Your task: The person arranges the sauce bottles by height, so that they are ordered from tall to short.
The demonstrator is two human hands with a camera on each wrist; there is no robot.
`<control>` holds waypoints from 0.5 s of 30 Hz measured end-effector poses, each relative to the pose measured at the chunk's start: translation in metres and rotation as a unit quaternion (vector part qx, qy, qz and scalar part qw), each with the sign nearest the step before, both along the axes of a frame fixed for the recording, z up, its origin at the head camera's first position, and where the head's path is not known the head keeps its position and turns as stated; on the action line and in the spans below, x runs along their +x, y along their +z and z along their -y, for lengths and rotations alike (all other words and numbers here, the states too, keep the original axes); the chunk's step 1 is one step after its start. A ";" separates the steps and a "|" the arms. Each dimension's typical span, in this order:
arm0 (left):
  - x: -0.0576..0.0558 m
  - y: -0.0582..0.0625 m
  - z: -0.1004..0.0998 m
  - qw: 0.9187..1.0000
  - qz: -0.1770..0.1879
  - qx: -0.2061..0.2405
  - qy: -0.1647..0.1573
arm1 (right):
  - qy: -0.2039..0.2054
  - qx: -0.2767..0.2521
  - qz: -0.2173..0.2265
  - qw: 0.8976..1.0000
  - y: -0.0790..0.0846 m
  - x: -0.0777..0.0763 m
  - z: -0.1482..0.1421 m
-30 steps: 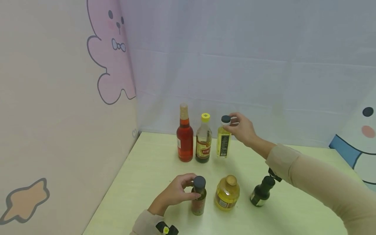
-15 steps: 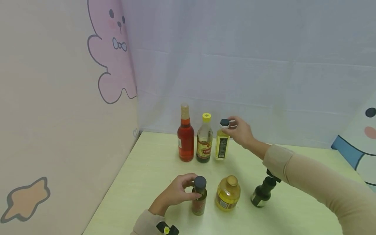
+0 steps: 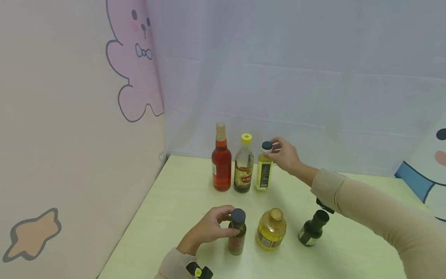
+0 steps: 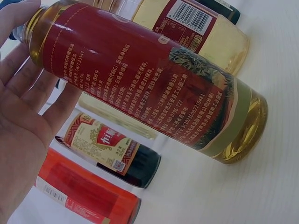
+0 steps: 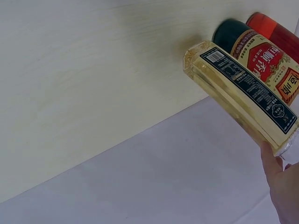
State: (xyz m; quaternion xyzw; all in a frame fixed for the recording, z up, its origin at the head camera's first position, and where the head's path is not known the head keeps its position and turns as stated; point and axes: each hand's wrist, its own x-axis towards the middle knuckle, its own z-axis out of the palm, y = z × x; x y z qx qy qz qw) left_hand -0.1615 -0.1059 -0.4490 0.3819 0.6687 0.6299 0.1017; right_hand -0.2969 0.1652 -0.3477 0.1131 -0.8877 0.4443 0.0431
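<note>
My left hand [image 3: 210,226] grips the neck of an olive oil bottle [image 3: 236,244] with a dark cap. Its red label fills much of the left wrist view, where the bottle [image 4: 140,79] slants across. At the back, the fingers and thumb of my right hand [image 3: 287,157] pinch the neck of a square bottle of yellow oil [image 3: 264,174] with a black-and-white cap. This oil bottle [image 5: 240,91] stands close beside a yellow-capped vinegar bottle [image 3: 243,174]. Left of that is a tall bottle of red liquid [image 3: 221,166].
A round, gold-capped bottle of yellow oil [image 3: 271,231] stands right of the olive oil bottle. Farther right is a small dark bottle [image 3: 311,230], below my right forearm. A cloth wall [image 3: 296,93] borders the pale table [image 3: 181,209] at the back, and a printed wall on the left.
My right hand has brought the square oil bottle slightly left and nearer, closer to the vinegar bottle. My left hand keeps its grip on the olive oil bottle. The head view has shifted slightly.
</note>
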 end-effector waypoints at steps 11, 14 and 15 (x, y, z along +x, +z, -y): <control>0.001 0.001 0.001 1.000 0.006 -0.010 -0.003 | 0.001 0.004 0.004 1.000 -0.008 -0.001 -0.001; 0.002 0.001 0.001 1.000 0.007 -0.011 -0.001 | 0.002 0.002 0.002 1.000 -0.011 -0.002 -0.002; 0.002 0.002 0.002 1.000 0.007 -0.011 0.000 | 0.002 0.002 0.002 1.000 -0.011 -0.002 -0.002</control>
